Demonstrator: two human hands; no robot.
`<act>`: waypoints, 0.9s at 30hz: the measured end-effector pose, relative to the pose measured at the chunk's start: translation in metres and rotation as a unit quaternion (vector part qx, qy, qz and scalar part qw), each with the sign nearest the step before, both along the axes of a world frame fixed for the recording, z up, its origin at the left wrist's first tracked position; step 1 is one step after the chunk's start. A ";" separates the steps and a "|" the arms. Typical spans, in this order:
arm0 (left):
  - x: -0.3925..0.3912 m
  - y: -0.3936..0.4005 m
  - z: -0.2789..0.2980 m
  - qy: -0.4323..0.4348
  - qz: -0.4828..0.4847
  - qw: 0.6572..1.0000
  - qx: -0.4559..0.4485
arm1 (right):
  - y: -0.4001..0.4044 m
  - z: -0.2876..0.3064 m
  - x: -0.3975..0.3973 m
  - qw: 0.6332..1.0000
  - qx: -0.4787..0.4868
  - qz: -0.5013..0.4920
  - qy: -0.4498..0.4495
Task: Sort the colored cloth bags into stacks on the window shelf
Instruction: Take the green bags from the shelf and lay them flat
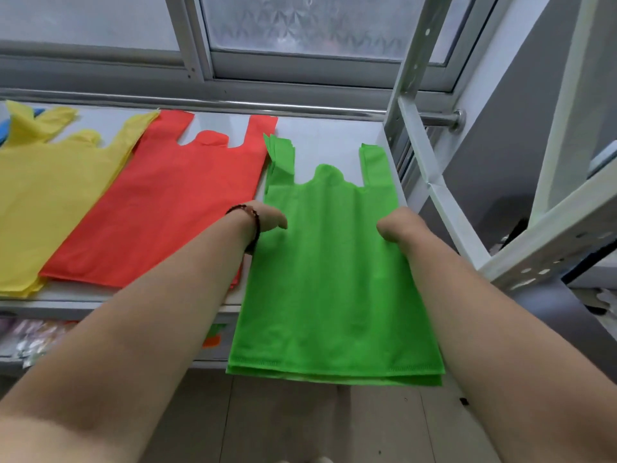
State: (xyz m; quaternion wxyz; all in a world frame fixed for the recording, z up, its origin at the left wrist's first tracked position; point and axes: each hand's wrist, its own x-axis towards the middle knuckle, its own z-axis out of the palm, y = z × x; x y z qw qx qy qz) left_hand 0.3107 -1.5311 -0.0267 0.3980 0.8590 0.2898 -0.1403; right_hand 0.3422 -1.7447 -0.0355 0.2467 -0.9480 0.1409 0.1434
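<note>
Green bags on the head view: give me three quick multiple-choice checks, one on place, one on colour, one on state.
1. Where does the green stack lie relative to the red stack?
A. To its left
B. To its right
C. On top of it

2. What colour is the stack left of the red one?
A. Yellow
B. Purple
C. White

3. How does the green stack sit on the shelf?
A. Fully on it
B. Rolled into a tube
C. Near end hanging past the front edge, held by both hands

Answers:
1 B, the green stack is the rightmost of the three.
2 A, the yellow stack lies left of the red.
3 C, the left hand and right hand grip its sides while its bottom hem hangs past the shelf front.
</note>
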 end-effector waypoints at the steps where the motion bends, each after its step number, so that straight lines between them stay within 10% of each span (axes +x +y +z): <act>1: 0.009 0.003 -0.001 -0.009 -0.007 1.000 -0.011 | 0.000 -0.001 0.007 1.000 -0.007 0.005 -0.007; 7: 0.071 0.012 -0.006 -0.184 -0.001 0.980 -0.074 | 0.011 0.002 0.066 0.993 0.054 -0.034 -0.100; 18: 0.121 0.029 -0.022 -0.231 -0.043 0.969 -0.077 | 0.007 -0.012 0.109 0.987 0.114 -0.020 -0.115; 24: 0.079 0.009 -0.004 -0.115 -0.070 0.983 0.127 | -0.006 -0.009 0.067 0.996 0.038 -0.055 -0.064; 27: 0.018 0.008 0.011 -0.049 0.004 0.998 0.050 | -0.018 -0.003 0.007 0.998 0.032 -0.050 -0.012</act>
